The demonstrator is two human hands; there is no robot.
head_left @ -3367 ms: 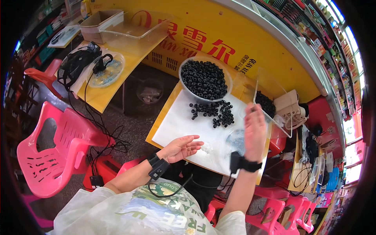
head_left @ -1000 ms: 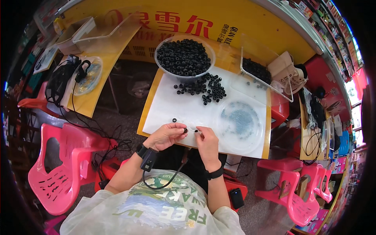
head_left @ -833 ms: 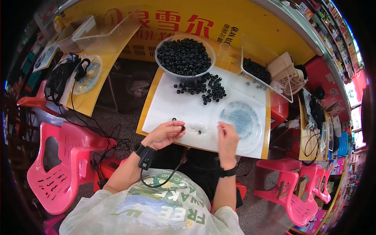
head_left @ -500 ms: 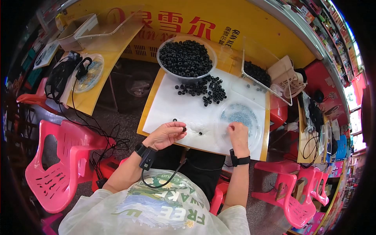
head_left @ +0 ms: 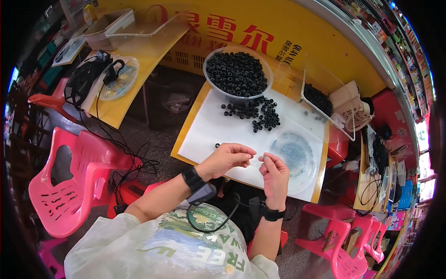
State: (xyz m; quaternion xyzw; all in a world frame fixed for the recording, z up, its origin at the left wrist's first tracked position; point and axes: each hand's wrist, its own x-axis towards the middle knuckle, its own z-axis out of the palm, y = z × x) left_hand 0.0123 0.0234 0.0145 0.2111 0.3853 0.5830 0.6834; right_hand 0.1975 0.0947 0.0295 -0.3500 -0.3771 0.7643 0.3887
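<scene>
My left hand (head_left: 226, 159) is closed, thumb and fingers pressed together above the near part of a white sheet (head_left: 200, 128); what it pinches is hidden. Close by on the right, my right hand (head_left: 275, 176) pinches a small pale grey-blue piece (head_left: 263, 158) between thumb and forefinger. The two sets of fingertips face each other, a narrow gap apart. Right of my right hand lies a round clear dish (head_left: 314, 173) with many tiny pale blue pieces (head_left: 292, 149). One black bead (head_left: 217, 145) rests on the sheet just beyond my left hand.
Beyond my hands, loose black beads (head_left: 267, 118) lie before a clear bowl (head_left: 271, 79) heaped with more. A clear bin (head_left: 341, 132) of black beads stands at the far right. Pink chairs (head_left: 76, 181) flank the table; cables (head_left: 121, 174) trail over the floor at left.
My right hand has left the clear dish and moved left, now pinching a small piece. My left hand has moved right toward it; its black bead no longer shows. The view has shifted.
</scene>
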